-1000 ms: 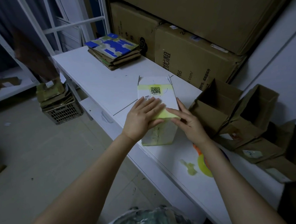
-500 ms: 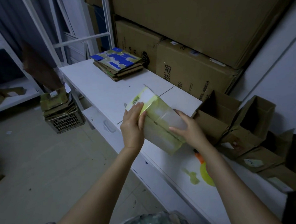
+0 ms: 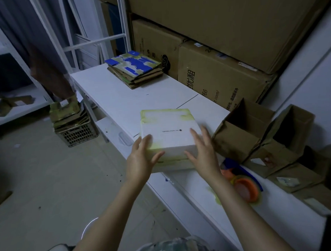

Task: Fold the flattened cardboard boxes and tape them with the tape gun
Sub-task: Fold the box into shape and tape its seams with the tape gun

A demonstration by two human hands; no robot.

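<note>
A white folded box (image 3: 169, 131) with yellowish tape along its edges lies on the white table (image 3: 126, 100), its near end over the table's front edge. My left hand (image 3: 141, 161) holds its near left corner, thumb across the front face and fingers along the side. My right hand (image 3: 203, 152) lies with straight fingers on the near right corner. An orange and blue tape gun (image 3: 243, 184) rests on the table just right of my right forearm. A stack of flattened boxes (image 3: 135, 69), the top one blue and white, sits at the table's far end.
Several open brown folded boxes (image 3: 242, 132) lie along the wall at the right. Large cartons (image 3: 221, 74) are stacked behind the table. On the floor at the left stands a plastic crate (image 3: 76, 133) with flattened cardboard. White shelving (image 3: 15, 104) is further left.
The box was turned over from lying with its QR label up, through a tilt between both hands, to lying flat again with a plain white face up. Both hands now sit at its near corners.
</note>
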